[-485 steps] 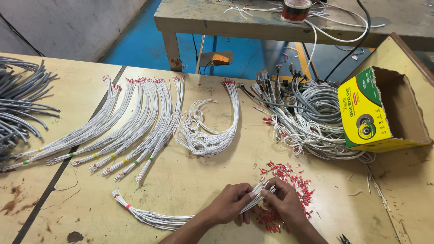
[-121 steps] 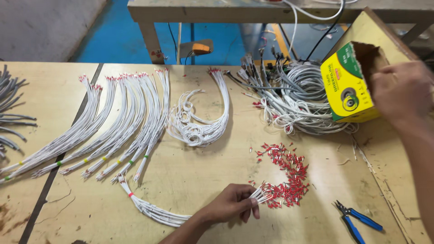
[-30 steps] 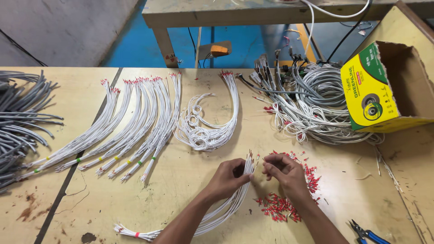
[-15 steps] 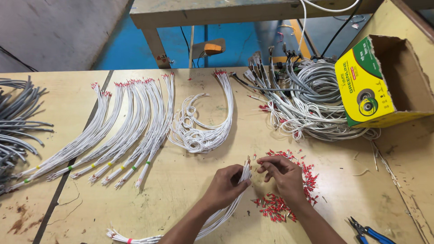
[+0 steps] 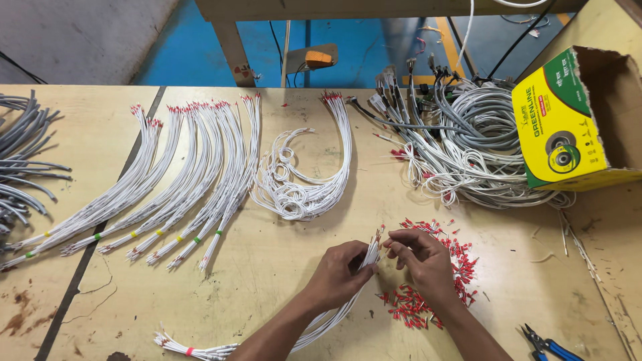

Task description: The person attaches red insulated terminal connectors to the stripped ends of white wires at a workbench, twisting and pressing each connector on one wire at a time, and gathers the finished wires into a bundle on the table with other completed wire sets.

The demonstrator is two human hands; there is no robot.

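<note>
Your left hand (image 5: 341,271) was closed around a bundle of thin white wires (image 5: 314,327), which ran from its fingers down and left over the wooden table (image 5: 281,234). Your right hand (image 5: 421,257), just beside it, pinched narrow at the wire tips. The red ferrules (image 5: 428,294) lay scattered under and right of this hand; blue-handled pliers (image 5: 552,346) lay further right.

– the surface (image 5: 267,267)? 
– matt pale wood, scuffed and stained. 
– the wires (image 5: 334,307)? 
– smooth white plastic sheathing; the ferrules (image 5: 461,267) have glossy red plastic sleeves. 
– the box (image 5: 568,120)? 
– cardboard, printed face slightly glossy, raw brown inside.
</note>
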